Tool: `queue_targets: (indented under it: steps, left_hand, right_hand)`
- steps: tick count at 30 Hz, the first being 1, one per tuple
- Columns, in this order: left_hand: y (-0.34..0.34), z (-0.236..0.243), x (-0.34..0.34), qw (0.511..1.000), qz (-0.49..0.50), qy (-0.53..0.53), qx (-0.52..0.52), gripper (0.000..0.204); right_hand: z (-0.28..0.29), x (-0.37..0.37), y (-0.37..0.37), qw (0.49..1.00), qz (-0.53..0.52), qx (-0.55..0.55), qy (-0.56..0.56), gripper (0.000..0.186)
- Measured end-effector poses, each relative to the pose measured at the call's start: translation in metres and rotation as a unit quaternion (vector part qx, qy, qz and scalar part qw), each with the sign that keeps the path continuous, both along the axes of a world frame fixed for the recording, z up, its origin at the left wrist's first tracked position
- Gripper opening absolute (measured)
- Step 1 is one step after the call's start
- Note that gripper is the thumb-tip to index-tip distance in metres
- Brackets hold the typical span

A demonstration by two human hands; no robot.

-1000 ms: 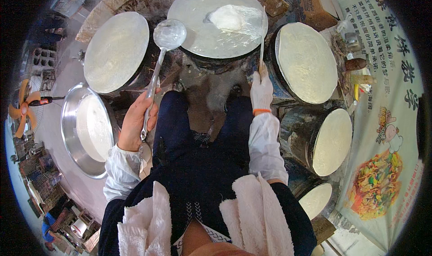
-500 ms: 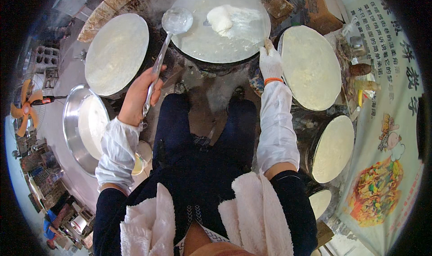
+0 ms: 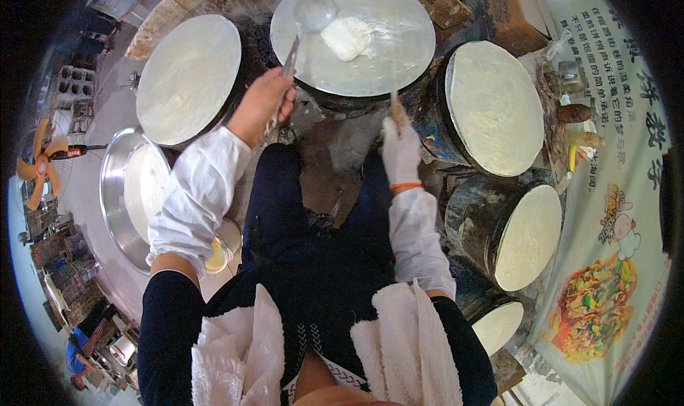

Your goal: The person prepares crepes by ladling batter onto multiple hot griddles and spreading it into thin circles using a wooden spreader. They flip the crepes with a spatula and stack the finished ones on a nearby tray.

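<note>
A metal ladle (image 3: 315, 12) is in my bare left hand (image 3: 262, 108), its bowl over the left part of the central round griddle (image 3: 303, 67). Beside the bowl lies a white mound of batter (image 3: 346, 39), with a thin smear to its right. My right hand (image 3: 401, 149), in a white glove, is closed at the griddle's near edge around the short handle of a thin wooden tool (image 3: 396, 85). That tool's upper part looks blurred over the griddle, so its exact shape is unclear.
Pale thin sheets cover the left griddle (image 3: 189, 78) and the right griddles (image 3: 495, 110), (image 3: 529, 236), (image 3: 499, 327). At left stands a steel basin (image 3: 114, 185) of white batter, with an orange fan (image 3: 41, 166) beyond. A cardboard box (image 3: 516, 17) and printed banner (image 3: 591, 213) are at right.
My left hand and the ladle have moved right and forward over the griddle. My right hand has shifted left and nearer me with the wooden tool. The batter mound looks wider and flatter.
</note>
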State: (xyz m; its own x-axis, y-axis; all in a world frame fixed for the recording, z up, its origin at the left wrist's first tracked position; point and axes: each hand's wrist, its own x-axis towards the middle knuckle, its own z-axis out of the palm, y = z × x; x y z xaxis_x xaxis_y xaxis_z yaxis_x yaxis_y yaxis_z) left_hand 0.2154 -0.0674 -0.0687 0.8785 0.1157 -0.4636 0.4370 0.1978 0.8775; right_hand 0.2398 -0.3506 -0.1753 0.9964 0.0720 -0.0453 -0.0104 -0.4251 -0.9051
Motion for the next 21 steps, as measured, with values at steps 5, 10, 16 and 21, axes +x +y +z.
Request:
queue_targets:
  steps: [5, 10, 16, 21]
  left_hand:
    - [-0.061, 0.001, -0.049, 0.992, 0.079, 0.012, -0.095, 0.031]
    - [0.013, 0.065, -0.049, 0.890, 0.068, -0.013, -0.450, 0.032]
    - [0.000, 0.071, -0.030, 0.918, 0.077, -0.007, -0.390, 0.035]
    - [0.011, 0.065, -0.025, 0.906, 0.149, 0.017, -0.396, 0.035]
  right_hand:
    - [0.022, -0.032, 0.080, 0.940, 0.021, 0.223, 0.258, 0.043]
    - [0.040, 0.002, 0.053, 0.982, 0.096, 0.010, -0.163, 0.043]
    - [0.038, 0.043, 0.040, 0.976, 0.012, -0.197, -0.091, 0.049]
    - [0.038, 0.024, 0.082, 0.925, 0.206, -0.315, -0.054, 0.058]
